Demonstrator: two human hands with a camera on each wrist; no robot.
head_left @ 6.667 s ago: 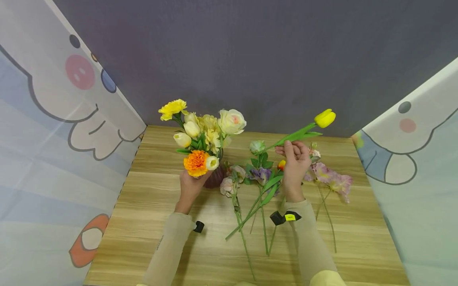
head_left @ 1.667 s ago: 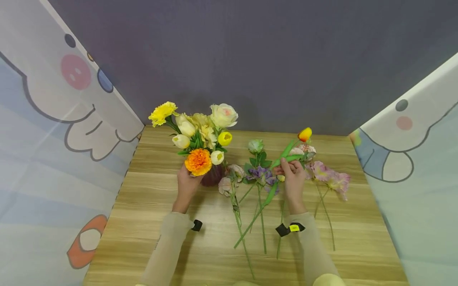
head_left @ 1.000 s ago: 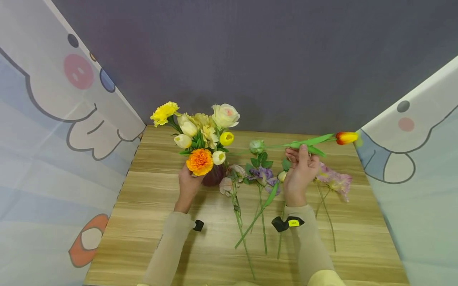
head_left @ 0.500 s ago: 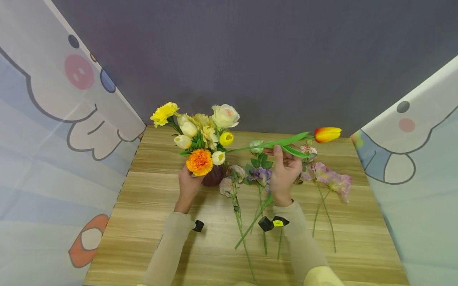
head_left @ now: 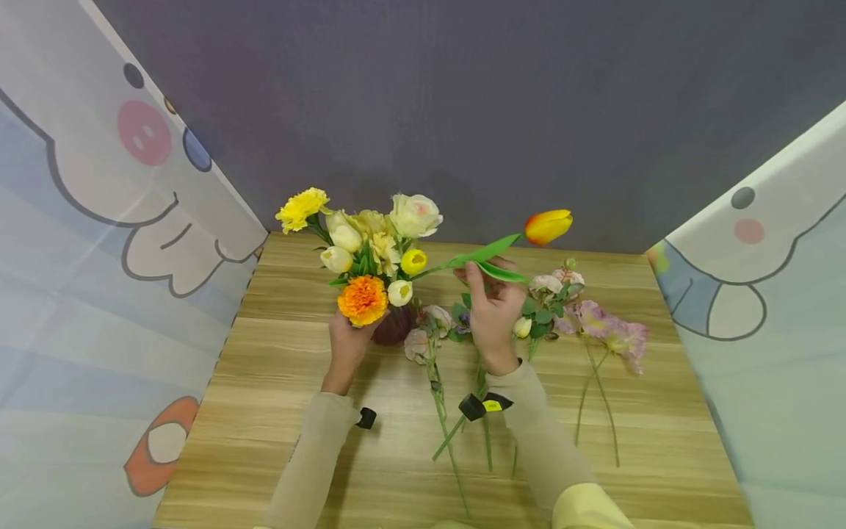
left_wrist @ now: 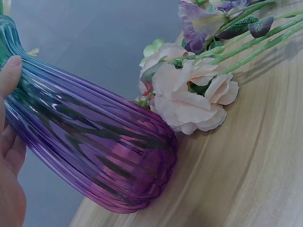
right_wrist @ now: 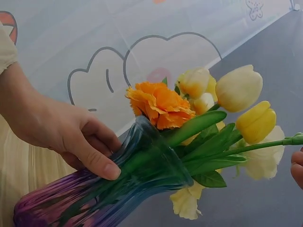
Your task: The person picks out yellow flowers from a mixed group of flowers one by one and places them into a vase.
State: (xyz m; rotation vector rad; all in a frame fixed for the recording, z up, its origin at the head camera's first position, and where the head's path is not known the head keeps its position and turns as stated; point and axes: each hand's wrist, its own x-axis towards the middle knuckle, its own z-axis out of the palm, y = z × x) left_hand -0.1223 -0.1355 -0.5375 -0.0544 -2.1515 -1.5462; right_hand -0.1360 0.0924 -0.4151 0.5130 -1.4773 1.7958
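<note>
My left hand (head_left: 350,342) grips the neck of a ribbed glass vase (left_wrist: 104,142), blue-green at the mouth and purple below. In the vase stand an orange carnation (head_left: 363,300), a yellow tulip (head_left: 414,261), cream tulips (head_left: 337,258), a pale rose (head_left: 416,215) and a yellow ruffled flower (head_left: 302,209). Right of the bouquet, my right hand (head_left: 492,312) pinches a red-and-yellow tulip (head_left: 548,226) by its leafy stem. Its bloom points right; its stem (right_wrist: 258,147) reaches in among the bouquet's leaves over the vase mouth. The stem's lower end is hard to make out.
Pale pink flowers (head_left: 418,345) lie right beside the vase on the wooden table (head_left: 264,411). Farther right are more loose stems, a white bud (head_left: 523,327) and pink-purple blooms (head_left: 626,339). A dark grey panel (head_left: 463,110) stands behind the table.
The yellow tulip, earlier in my right hand, now stands in the vase. My right hand picked up the red-and-yellow tulip and moved left toward the bouquet. My left hand stays at the vase.
</note>
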